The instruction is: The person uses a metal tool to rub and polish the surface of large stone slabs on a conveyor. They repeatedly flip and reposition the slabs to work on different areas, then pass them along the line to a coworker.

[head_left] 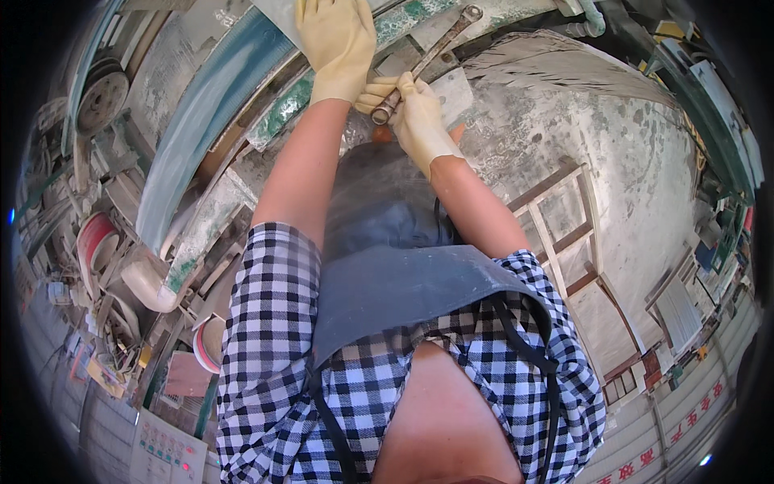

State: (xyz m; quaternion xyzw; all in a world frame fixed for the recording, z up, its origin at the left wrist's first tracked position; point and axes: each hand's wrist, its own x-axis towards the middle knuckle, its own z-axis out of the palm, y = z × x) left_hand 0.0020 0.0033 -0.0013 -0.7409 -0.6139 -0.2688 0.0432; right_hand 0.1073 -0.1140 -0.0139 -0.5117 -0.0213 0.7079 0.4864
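A pale rubber glove covers each of my hands. My left hand (pixel 337 44) reaches to the top edge of the picture, against a light grey flat panel (pixel 278 18). Its fingers look stretched out, though the frame cuts off their tips. Just right of it, my right hand (pixel 419 117) is closed around a long double-ended ring wrench (pixel 435 53). One ring end sticks out at the near left of the fist; the other points up and to the right. Behind the wrench are a worn green-and-grey machine frame (pixel 282 109) and a pale flat piece (pixel 453 95).
A blue curved sheet (pixel 211 109) lies left of my arms. A wooden frame (pixel 568 218) rests on the stained floor (pixel 637 185) at right. An orange round thing (pixel 381 135) shows below the wrench. Red-rimmed wheels (pixel 98 242) and a control panel (pixel 165 452) stand at left.
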